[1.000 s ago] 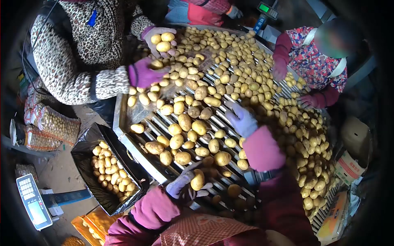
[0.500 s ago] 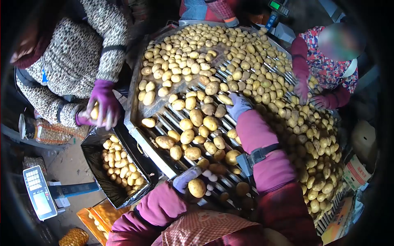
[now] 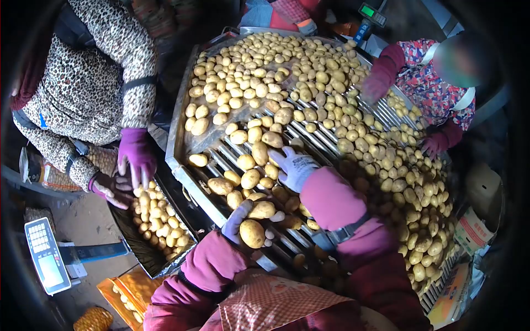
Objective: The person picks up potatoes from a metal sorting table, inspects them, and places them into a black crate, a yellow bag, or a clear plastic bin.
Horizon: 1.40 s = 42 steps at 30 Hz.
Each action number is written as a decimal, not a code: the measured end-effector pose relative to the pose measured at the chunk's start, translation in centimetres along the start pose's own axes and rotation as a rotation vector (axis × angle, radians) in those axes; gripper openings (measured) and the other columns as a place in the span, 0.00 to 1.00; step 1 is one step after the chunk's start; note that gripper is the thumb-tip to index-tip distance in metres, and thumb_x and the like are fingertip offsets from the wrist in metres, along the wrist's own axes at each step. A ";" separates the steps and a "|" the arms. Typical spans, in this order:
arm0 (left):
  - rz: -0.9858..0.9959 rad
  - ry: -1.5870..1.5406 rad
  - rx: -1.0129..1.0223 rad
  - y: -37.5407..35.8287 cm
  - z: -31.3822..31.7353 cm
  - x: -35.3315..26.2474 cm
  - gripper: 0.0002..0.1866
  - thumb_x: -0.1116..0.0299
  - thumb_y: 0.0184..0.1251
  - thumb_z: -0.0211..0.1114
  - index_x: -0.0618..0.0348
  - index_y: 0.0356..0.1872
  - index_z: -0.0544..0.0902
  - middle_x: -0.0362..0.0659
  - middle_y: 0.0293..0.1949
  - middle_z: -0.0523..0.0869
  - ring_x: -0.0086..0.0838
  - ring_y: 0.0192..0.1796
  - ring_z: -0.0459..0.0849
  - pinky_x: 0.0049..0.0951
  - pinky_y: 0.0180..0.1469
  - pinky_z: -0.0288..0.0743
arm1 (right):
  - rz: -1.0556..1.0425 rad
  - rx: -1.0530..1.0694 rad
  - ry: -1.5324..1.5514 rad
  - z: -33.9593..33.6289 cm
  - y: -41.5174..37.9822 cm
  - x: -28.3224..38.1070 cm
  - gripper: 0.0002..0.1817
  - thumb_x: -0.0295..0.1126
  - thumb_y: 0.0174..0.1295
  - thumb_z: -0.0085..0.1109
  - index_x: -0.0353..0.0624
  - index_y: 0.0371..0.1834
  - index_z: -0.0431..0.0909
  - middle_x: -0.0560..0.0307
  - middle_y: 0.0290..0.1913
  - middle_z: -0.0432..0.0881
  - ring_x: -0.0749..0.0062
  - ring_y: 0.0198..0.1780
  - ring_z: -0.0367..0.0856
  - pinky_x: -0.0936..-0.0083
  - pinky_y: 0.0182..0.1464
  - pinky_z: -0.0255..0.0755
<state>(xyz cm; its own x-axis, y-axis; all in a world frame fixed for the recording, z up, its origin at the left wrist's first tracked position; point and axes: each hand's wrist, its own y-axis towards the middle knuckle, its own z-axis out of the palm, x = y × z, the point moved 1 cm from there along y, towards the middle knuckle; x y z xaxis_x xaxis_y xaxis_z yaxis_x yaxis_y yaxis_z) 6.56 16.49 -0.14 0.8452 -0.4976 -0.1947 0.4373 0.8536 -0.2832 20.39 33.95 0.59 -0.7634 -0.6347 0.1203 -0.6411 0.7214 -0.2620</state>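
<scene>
My left hand (image 3: pixel 234 223), in a pale purple glove, is closed around a large potato (image 3: pixel 252 234) near the front edge of the sorting rack. A second potato (image 3: pixel 261 209) lies against its thumb and fingers. Over the metal bars (image 3: pixel 313 138), my right hand (image 3: pixel 296 168) in a similar glove has its fingers stretched out and apart, palm down. Its fingertips are beside several potatoes (image 3: pixel 259 153); whether something lies under the palm is hidden. Many loose potatoes (image 3: pixel 237 91) are spread across the rack.
At left, a co-worker's purple-gloved hands (image 3: pixel 138 157) are over a black-lined box (image 3: pixel 190 251) of potatoes. A scale (image 3: pixel 47 256) and an orange bag (image 3: pixel 141 289) stand nearby. Another co-worker's gloved hand (image 3: pixel 377 84) is at the right edge. Potatoes heap up (image 3: pixel 419 220) at right.
My right hand has moved left and closer across the bars. My left hand has shifted slightly left and up, with a second potato against it. The left co-worker's hands have lowered to the box.
</scene>
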 end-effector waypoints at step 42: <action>0.379 -0.106 0.254 -8.6 0.6 -2.1 0.43 0.31 0.60 0.48 0.50 0.69 0.61 0.52 0.63 0.70 0.52 0.62 0.72 0.56 0.59 0.70 | -0.426 0.061 1.332 -1.7 -6.1 12.8 0.20 0.34 0.70 0.47 0.38 0.63 0.69 0.54 0.63 0.73 0.69 0.61 0.72 0.72 0.61 0.67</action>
<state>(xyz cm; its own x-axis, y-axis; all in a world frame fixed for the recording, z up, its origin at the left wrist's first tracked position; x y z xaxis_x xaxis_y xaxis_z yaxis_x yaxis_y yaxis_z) 1.17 10.29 3.26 0.9808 -0.1366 -0.1392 0.1422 0.9894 0.0309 14.38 21.90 5.40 -0.0359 -0.0375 0.9987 -0.8617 0.5072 -0.0119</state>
